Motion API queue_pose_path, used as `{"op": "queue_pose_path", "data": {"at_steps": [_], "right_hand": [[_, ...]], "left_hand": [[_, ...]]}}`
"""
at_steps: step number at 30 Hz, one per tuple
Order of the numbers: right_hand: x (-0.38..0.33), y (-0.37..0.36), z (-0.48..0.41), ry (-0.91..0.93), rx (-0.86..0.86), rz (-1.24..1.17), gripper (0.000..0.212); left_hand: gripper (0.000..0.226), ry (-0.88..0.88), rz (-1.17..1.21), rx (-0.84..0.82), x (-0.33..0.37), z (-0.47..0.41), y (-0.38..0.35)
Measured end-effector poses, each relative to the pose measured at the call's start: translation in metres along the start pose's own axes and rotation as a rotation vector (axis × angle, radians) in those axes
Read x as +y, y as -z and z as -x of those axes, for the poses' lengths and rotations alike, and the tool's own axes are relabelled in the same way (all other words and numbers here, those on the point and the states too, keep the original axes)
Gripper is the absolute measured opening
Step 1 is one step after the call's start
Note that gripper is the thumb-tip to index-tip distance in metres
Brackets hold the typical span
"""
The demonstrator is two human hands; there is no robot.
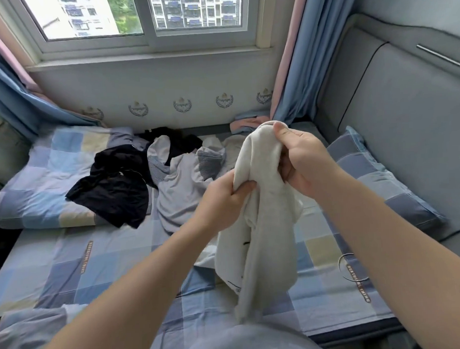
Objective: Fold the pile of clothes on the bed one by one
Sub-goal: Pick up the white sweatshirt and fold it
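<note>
A cream-white garment point(264, 225) hangs bunched in the air above the bed point(96, 270). My right hand point(301, 161) grips its top end. Lower down, my left hand point(222, 200) pinches a fold on its left side. Its bottom trails down toward my lap. Behind it, a pile of clothes lies on the checked sheet: a black garment point(114, 188) on the left and a light grey shirt with striped sleeves point(182, 181) in the middle. More dark cloth point(178, 139) lies at the back.
A folded checked quilt point(41, 175) lies at the left under the black garment. A checked pillow point(375, 174) leans on the grey padded headboard point(404, 131) at the right. Blue and pink curtains point(295, 67) flank the window point(145, 18) beyond.
</note>
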State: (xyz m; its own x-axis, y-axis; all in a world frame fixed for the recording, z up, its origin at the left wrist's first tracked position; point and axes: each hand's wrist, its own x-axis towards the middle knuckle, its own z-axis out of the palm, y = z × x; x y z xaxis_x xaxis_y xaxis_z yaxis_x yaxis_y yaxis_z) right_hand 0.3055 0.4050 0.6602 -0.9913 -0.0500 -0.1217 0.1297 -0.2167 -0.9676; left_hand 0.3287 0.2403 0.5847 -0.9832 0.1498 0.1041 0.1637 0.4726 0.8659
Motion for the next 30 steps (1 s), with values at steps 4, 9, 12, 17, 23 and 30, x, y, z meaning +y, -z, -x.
{"op": "queue_pose_path", "data": {"at_steps": [4,9,12,17,23,30], "right_hand": [[0.032,0.011,0.02,0.015,-0.061,0.377,0.083],[0.105,-0.012,0.048,-0.187,-0.129,0.466,0.052],[0.104,-0.006,0.039,-0.13,-0.166,0.707,0.019],[0.073,0.011,0.026,0.025,-0.235,0.669,0.027],[0.032,0.005,0.013,-0.039,-0.228,0.131,0.029],[0.022,0.011,0.011,-0.164,-0.272,0.13,0.042]], "left_hand": [[0.032,0.127,0.108,0.175,0.005,-0.012,0.021],[0.041,0.121,0.226,0.167,0.023,-0.02,0.039],[0.043,0.109,0.18,0.18,0.017,-0.027,0.058],[0.045,0.162,0.151,0.209,-0.01,-0.04,0.092],[0.022,0.015,-0.229,0.464,-0.015,-0.025,0.089],[0.056,0.405,0.626,-0.226,0.017,-0.006,0.048]]}}
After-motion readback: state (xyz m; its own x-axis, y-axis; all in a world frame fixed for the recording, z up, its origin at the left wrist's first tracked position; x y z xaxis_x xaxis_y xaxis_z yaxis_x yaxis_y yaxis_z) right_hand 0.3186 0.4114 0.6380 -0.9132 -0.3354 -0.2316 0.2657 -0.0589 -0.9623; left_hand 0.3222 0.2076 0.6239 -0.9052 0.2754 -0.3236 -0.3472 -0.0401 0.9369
